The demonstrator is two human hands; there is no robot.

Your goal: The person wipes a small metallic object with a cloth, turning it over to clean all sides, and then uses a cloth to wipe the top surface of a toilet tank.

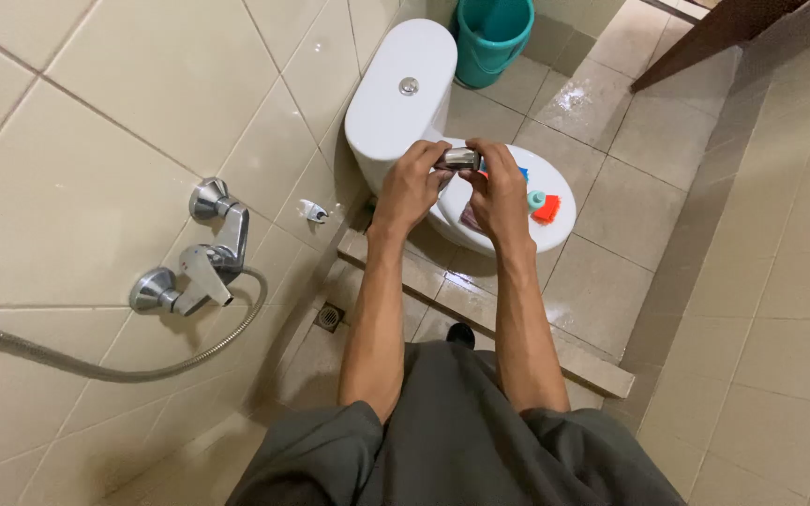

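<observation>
Two hands meet on one small metal cylinder (462, 158), shiny and chrome-coloured, held in the air above the closed white toilet lid (555, 230). The left hand (412, 185) curls its fingers (430, 156) over the cylinder's left end and grips it from that side; the right hand (499, 192) bends its fingers (491, 153) over the right end, thumb side turned toward the body. Both sets of fingers are pressed together around the piece, not spread. The cylinder's long axis runs sideways, left to right across the view, roughly level, one end pointing toward the tiled wall and the other toward the open floor. Which end is which cannot be told, since the hands cover both.

Beneath the right hand, an orange and teal brush (541, 204) lies on the lid. Behind the hands stands the white cistern (397, 98), and beyond it a teal bucket (490, 37) sits on the wet floor. On the left wall a chrome tap (197, 270) carries a flexible metal hose (96, 365).
</observation>
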